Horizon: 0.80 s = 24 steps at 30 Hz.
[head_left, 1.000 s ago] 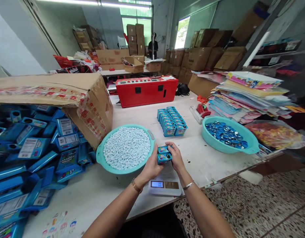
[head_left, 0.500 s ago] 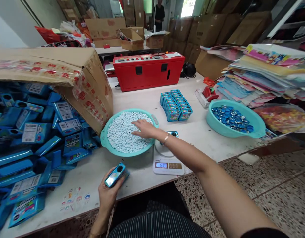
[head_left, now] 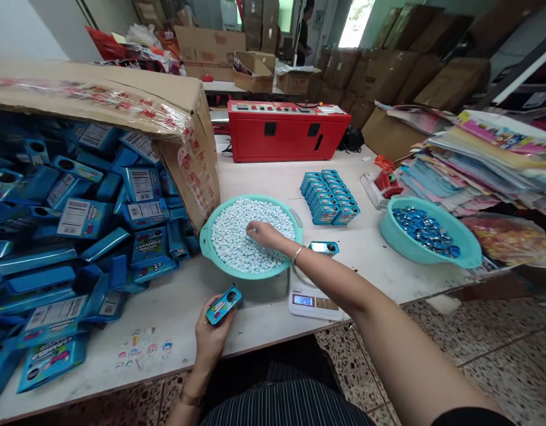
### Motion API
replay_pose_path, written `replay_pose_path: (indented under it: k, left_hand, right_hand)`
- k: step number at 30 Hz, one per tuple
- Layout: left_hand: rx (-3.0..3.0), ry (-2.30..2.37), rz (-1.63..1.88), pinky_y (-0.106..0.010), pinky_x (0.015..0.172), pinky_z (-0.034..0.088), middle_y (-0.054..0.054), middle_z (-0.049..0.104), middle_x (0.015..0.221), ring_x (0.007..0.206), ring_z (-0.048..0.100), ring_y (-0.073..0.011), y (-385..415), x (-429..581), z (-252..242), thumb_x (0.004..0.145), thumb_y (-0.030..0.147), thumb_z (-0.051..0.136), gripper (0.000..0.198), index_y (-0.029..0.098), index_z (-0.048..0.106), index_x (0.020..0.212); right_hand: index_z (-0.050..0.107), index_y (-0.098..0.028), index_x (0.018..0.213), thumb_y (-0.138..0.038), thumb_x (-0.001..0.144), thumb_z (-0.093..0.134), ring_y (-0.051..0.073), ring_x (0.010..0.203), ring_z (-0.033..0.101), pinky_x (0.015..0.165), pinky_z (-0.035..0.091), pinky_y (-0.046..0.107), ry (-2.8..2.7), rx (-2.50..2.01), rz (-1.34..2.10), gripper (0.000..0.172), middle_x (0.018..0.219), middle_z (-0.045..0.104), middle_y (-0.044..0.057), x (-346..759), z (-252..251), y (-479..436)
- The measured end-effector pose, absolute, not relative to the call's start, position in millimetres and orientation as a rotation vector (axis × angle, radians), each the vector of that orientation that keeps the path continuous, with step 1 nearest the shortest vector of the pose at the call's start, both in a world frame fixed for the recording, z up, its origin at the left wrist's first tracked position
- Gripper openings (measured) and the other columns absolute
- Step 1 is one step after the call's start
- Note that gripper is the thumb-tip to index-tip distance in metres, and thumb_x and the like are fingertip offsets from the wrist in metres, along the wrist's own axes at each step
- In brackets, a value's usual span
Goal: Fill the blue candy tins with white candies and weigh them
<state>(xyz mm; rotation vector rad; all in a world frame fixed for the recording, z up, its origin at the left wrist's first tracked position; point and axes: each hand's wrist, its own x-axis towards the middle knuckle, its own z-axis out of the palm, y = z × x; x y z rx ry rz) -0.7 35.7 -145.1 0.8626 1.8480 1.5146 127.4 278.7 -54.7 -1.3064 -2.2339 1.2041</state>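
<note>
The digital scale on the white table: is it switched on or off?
On: the digital scale has its display lit blue, with digits showing.

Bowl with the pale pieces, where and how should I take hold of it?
The bowl is probably best held by its left tab and right tab together, coming from the near side: they jut out at opposite ends, and it is wide and well filled. The carton crowds the left end.
</note>
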Motion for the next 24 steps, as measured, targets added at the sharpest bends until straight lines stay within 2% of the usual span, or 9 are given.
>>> replay_pose_path:
  k: [2,4,8,10,14,16,19,22,24]
  left_hand:
    - [0.867,1.809,1.502,-0.033,0.078,0.059,-0.007,0.074,0.09,0.08,0.072,-0.0226,38,2,-149,0.058,0.051,0.08,0.054,0.018,0.065,0.097]
    - [0.851,1.81,1.515,-0.036,0.084,0.058,-0.009,0.074,0.1,0.089,0.072,-0.0246,39,5,-152,0.059,0.051,0.08,0.059,0.018,0.063,0.105]
    - [0.825,1.84,1.549,-0.041,0.096,0.054,-0.014,0.068,0.118,0.107,0.068,-0.0283,35,6,-156,0.059,0.051,0.08,0.076,0.017,0.055,0.123]
    - [0.838,1.855,1.535,-0.044,0.098,0.052,-0.015,0.066,0.121,0.11,0.066,-0.0293,33,6,-153,0.059,0.051,0.079,0.083,0.017,0.051,0.129]
    - [0.88,1.913,1.511,-0.048,0.103,0.048,-0.017,0.063,0.127,0.118,0.061,-0.0322,33,6,-145,0.058,0.051,0.081,0.091,0.017,0.047,0.135]
    - [0.87,1.92,1.517,-0.046,0.102,0.049,-0.017,0.063,0.126,0.119,0.061,-0.0323,37,7,-143,0.056,0.051,0.082,0.091,0.017,0.048,0.134]
    - [0.824,1.91,1.522,-0.04,0.091,0.056,-0.013,0.07,0.112,0.102,0.069,-0.0282,43,7,-144,0.053,0.051,0.083,0.081,0.017,0.057,0.121]
    - [0.809,1.916,1.514,-0.035,0.076,0.06,-0.007,0.074,0.088,0.078,0.071,-0.0233,46,8,-144,0.049,0.053,0.084,0.063,0.017,0.066,0.098]
    - [0.817,1.928,1.505,-0.033,0.071,0.06,-0.006,0.074,0.082,0.073,0.071,-0.0223,46,10,-141,0.048,0.054,0.084,0.058,0.017,0.067,0.09]
  right_hand:
    - [0.06,-0.019,0.087,-0.022,0.087,0.057,0.014,0.068,0.058,0.059,0.047,0.023,-1.484,-1.274,1.716,0.004,0.081,0.063,0.002,130,-49,282]
    - [0.055,-0.019,0.085,-0.025,0.089,0.056,0.011,0.058,0.054,0.048,0.043,0.018,-0.819,-1.145,2.024,0.007,0.073,0.06,0.001,133,-45,281]
    - [0.049,-0.02,0.086,-0.034,0.098,0.042,0.012,0.064,0.061,0.05,0.051,0.02,-0.259,-0.996,2.074,0.02,0.073,0.058,0.002,136,-46,268]
    - [0.048,-0.02,0.086,-0.034,0.1,0.039,0.011,0.059,0.06,0.049,0.052,0.019,-0.033,-0.919,2.069,0.022,0.069,0.055,0.0,136,-47,262]
    - [0.05,-0.02,0.085,-0.029,0.098,0.044,0.006,0.043,0.044,0.036,0.038,0.012,0.022,-0.827,2.129,0.017,0.062,0.049,-0.004,145,-41,259]
    - [0.053,-0.02,0.09,-0.033,0.098,0.046,0.008,0.047,0.049,0.037,0.041,0.013,-0.05,-0.816,2.133,0.017,0.065,0.054,-0.002,152,-35,259]
    - [0.053,-0.02,0.094,-0.042,0.099,0.043,0.009,0.051,0.054,0.04,0.044,0.015,-0.119,-0.849,2.138,0.025,0.068,0.057,0.0,159,-32,257]
    - [0.05,-0.021,0.087,-0.045,0.101,0.038,0.005,0.039,0.037,0.032,0.026,0.011,-0.115,-0.844,2.197,0.031,0.059,0.047,-0.005,158,-36,253]
    - [0.049,-0.021,0.087,-0.044,0.102,0.037,0.004,0.036,0.029,0.031,0.019,0.011,-0.122,-0.798,2.236,0.03,0.056,0.043,-0.007,157,-38,252]
